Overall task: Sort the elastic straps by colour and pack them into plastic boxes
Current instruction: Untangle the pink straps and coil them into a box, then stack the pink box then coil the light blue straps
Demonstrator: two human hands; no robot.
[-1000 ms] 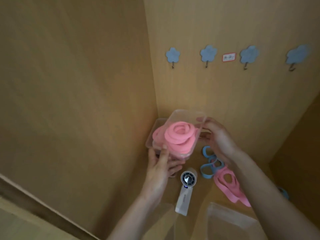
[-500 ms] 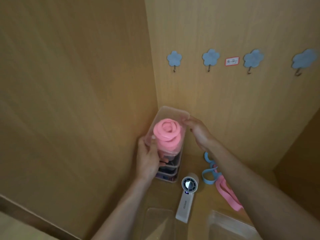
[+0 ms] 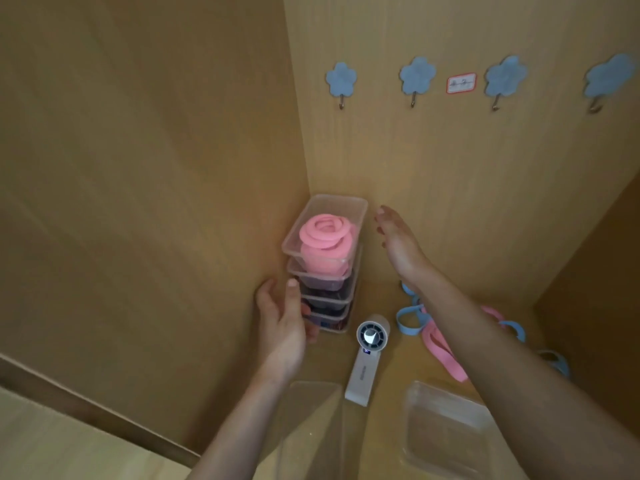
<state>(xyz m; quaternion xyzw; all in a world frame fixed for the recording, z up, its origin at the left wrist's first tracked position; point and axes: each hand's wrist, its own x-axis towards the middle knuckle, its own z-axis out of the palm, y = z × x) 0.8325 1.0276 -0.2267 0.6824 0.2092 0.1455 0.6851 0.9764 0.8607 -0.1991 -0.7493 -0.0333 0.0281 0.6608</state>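
The left hand [image 3: 281,322] is low beside the foot of the stack of plastic boxes [image 3: 329,301], fingers loosely curled, thumb up, gripping nothing. Whether its fingertips touch the lower boxes I cannot tell. The right hand [image 3: 398,239] is spread flat, just beside the top box [image 3: 343,197] but apart from it. So the hands are apart, one on each side of the stack, and neither holds anything.

The top box sits in the corner where the two wooden walls meet, with the coil of pink straps [image 3: 325,237] inside.

The stack looks tall and narrow, so in my judgement a brush from either hand could tip it or slide the top box off. I can make out no lid on that box, so the coil could spring loose and climb over the rim. The right forearm lies across the loose blue straps [image 3: 408,322] and loose pink straps [image 3: 445,355] on the surface and could drag them. The handheld fan [image 3: 367,355] lies close to the foot of the stack and could be knocked.

The forearm hides part of the loose straps. The lower boxes hold something dark whose colour is unclear. Two clear empty boxes [image 3: 446,419] at the bottom edge are cut off and faint.
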